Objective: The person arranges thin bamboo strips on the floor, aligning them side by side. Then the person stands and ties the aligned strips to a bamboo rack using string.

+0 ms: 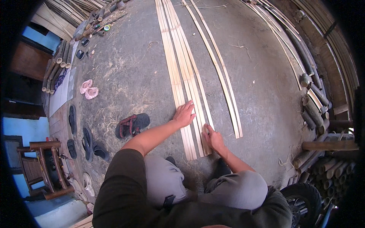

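Note:
Long, pale bamboo strips [175, 72] lie side by side on the floor, running away from me. My left hand [185, 113] rests palm down across them, fingers stretched out and holding nothing. To its right and nearer to me, my right hand [214, 139] is closed at the near end of the rightmost strip [205, 106] of this group, its fingers curled at the strip's edge. Part of that grip is hidden under the hand. Farther right, two separate bamboo strips [228, 89] lie apart from the group.
Sandals [133, 125] and pink shoes [89, 89] sit on the left of the concrete floor [262, 110]. Bamboo poles [57, 66] are stacked at the left; more bamboo pieces [313, 106] line the right wall. A wheel [302, 201] stands at lower right, a bamboo chair [43, 167] at left.

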`<state>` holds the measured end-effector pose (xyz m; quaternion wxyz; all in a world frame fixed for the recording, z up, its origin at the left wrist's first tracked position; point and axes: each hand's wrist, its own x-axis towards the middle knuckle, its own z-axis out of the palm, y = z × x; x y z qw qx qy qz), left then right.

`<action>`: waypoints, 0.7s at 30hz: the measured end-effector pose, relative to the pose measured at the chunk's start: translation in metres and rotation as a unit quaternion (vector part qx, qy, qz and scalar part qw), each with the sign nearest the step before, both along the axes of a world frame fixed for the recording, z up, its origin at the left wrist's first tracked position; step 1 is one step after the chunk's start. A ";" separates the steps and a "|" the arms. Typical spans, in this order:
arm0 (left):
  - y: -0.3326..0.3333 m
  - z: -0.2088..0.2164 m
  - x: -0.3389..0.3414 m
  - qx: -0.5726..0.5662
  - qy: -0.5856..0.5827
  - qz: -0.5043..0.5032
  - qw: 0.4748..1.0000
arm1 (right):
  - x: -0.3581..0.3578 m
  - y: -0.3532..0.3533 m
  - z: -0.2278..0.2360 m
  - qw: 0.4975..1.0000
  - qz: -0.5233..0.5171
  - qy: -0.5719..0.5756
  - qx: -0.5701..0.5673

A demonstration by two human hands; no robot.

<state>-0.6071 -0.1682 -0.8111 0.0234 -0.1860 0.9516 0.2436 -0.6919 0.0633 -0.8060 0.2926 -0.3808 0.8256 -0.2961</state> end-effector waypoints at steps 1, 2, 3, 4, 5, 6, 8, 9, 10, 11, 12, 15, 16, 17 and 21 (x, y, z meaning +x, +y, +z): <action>0.000 0.002 0.000 0.002 -0.003 -0.002 1.000 | -0.001 0.001 -0.001 1.000 0.000 0.002 0.007; 0.001 0.003 -0.001 0.005 -0.006 -0.004 1.000 | -0.001 0.002 -0.002 1.000 0.001 0.005 0.005; 0.000 0.002 0.001 0.006 -0.004 -0.002 1.000 | -0.001 0.003 -0.002 1.000 0.003 0.006 0.001; 0.000 0.001 0.001 0.007 -0.003 0.000 1.000 | -0.001 0.003 -0.002 1.000 0.005 0.008 -0.002; 0.000 0.000 0.002 0.008 -0.001 0.002 1.000 | -0.001 0.003 -0.002 1.000 0.006 0.003 0.000; -0.001 -0.001 0.002 0.005 -0.006 0.001 1.000 | -0.001 0.002 0.001 1.000 0.007 -0.002 0.001; -0.001 -0.004 0.004 -0.001 -0.017 0.000 1.000 | 0.000 0.000 0.006 1.000 -0.009 -0.020 -0.003; 0.000 0.000 0.002 0.002 -0.028 -0.004 1.000 | 0.001 0.000 0.011 0.999 -0.028 -0.033 -0.007; 0.001 0.004 0.000 0.004 -0.040 -0.008 0.999 | 0.003 0.000 0.016 0.998 -0.047 -0.045 -0.011; 0.003 0.007 -0.002 0.006 -0.052 -0.012 0.999 | 0.004 0.004 0.024 0.995 -0.048 -0.051 -0.065; 0.003 0.007 -0.002 -0.001 -0.059 -0.011 0.998 | 0.008 0.004 0.031 0.995 -0.047 -0.045 -0.082; 0.004 0.006 -0.001 -0.005 -0.070 -0.016 0.997 | 0.021 0.004 0.037 0.989 -0.050 -0.047 -0.127; 0.005 0.007 -0.004 -0.016 -0.100 -0.022 0.995 | 0.024 0.005 0.037 0.988 -0.059 -0.073 -0.120; 0.006 0.008 -0.009 -0.027 -0.130 -0.028 0.991 | 0.026 0.005 0.038 0.986 -0.067 -0.099 -0.113; 0.008 0.016 -0.015 -0.004 -0.159 -0.024 0.987 | 0.027 0.001 0.044 0.992 -0.049 -0.111 -0.045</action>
